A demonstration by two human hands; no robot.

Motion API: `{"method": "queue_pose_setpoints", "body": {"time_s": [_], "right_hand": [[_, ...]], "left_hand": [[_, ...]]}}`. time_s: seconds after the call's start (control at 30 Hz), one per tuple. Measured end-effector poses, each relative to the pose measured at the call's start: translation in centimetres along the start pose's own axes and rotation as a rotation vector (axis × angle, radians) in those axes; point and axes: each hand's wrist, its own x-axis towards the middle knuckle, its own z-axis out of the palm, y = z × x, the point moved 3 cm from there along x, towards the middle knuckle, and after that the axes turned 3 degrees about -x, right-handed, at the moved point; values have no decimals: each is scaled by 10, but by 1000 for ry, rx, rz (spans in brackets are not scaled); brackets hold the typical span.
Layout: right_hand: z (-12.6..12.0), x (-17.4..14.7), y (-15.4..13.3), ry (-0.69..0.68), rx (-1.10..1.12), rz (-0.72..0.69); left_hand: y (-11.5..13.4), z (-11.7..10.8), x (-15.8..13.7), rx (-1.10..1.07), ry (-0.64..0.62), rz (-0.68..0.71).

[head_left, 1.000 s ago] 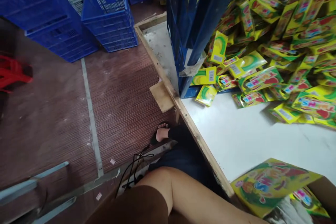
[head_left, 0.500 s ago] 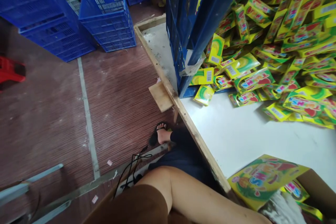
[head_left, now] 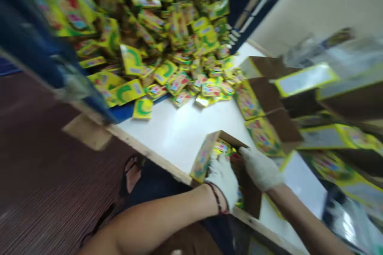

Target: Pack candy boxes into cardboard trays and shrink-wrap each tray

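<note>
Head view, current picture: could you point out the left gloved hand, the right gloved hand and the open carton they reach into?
Left gloved hand (head_left: 224, 180): head view, back of the glove.
Right gloved hand (head_left: 261, 168): head view, back of the glove.
Open carton (head_left: 204, 159): head view, printed side wall.

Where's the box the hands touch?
Head view, lower right of centre: the box sits by the wooden table edge, left hand over its opening, right hand at its right wall.

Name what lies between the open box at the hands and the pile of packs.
In the head view, white tabletop lies between the open box and the pile.
</note>
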Motion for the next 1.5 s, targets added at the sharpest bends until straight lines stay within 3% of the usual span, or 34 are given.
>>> {"method": "queue_pose_setpoints", "body": {"time_s": [0.1, 0.2, 0.3, 0.4, 0.53, 0.77, 0.93, 1.0, 1.1, 1.2, 1.27, 1.37, 1.43, 1.5], "right_hand": [[-4, -7, 9, -11, -32, 118], [-9, 4, 4, -60, -9, 60], [-11, 13, 2, -125, 8, 11], [-7, 12, 0, -96, 38, 20], [2, 6, -4, -9, 54, 121], [-1, 8, -3, -145, 178, 48], [1, 4, -3, -190, 232, 51], [8, 0, -10, -188, 274, 16], [27, -6, -24, -160, 270, 27], [49, -7, -36, -140, 206, 108], [57, -5, -42, -142, 206, 104], [57, -5, -42, -132, 224, 73], [50, -7, -37, -117, 264, 62], [38, -12, -29, -97, 347, 25]], "left_hand": [[2, -8, 5, 209, -187, 59], [7, -20, 6, 354, -338, 56], [10, -28, 5, 396, -378, 54], [9, -29, 5, 410, -382, 58], [7, -27, 7, 435, -342, 88], [6, -26, 10, 471, -293, 139], [8, -26, 7, 426, -179, 219], [7, -38, 1, 333, -111, 292], [-6, -77, -9, 215, 78, 376], [-49, -127, -14, 327, 277, 188], [-91, -155, -15, 501, 325, -107], [-151, -181, -18, 698, 291, -515], [-175, -189, -20, 759, 299, -599], [-185, -195, -25, 749, 325, -580]]}}
